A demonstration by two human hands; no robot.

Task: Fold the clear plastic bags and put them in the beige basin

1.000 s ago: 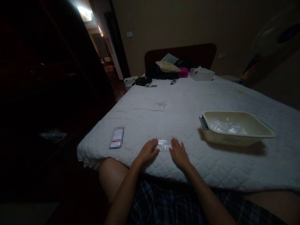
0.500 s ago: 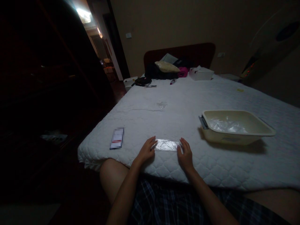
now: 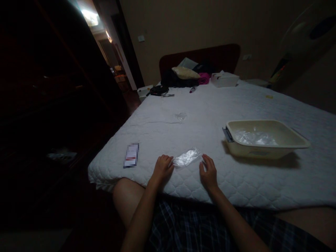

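A clear, shiny plastic bag (image 3: 187,157) lies slanted near the front edge of the bed, its right end farther from me. At its left end, my left hand (image 3: 163,168) has its fingers closed on the bag's corner. My right hand (image 3: 209,172) is just beyond the other end, thumb and fingers apart and holding nothing. To the right stands a cream plastic tub (image 3: 265,150) with a grey handle, and crumpled clear plastic bags (image 3: 256,137) lie inside it.
Left of my hands lies a phone (image 3: 131,155) with a blurred screen. Farther up the white quilted bed (image 3: 162,133) is another crumpled clear plastic piece (image 3: 180,116). A white box (image 3: 225,79), a black bag (image 3: 159,90) and a pillow (image 3: 185,72) sit toward the headboard.
The plastic bag has turned from lying straight across to a slant, its right end swinging away from me. My right hand has come off it; the left hand stays at its left end.
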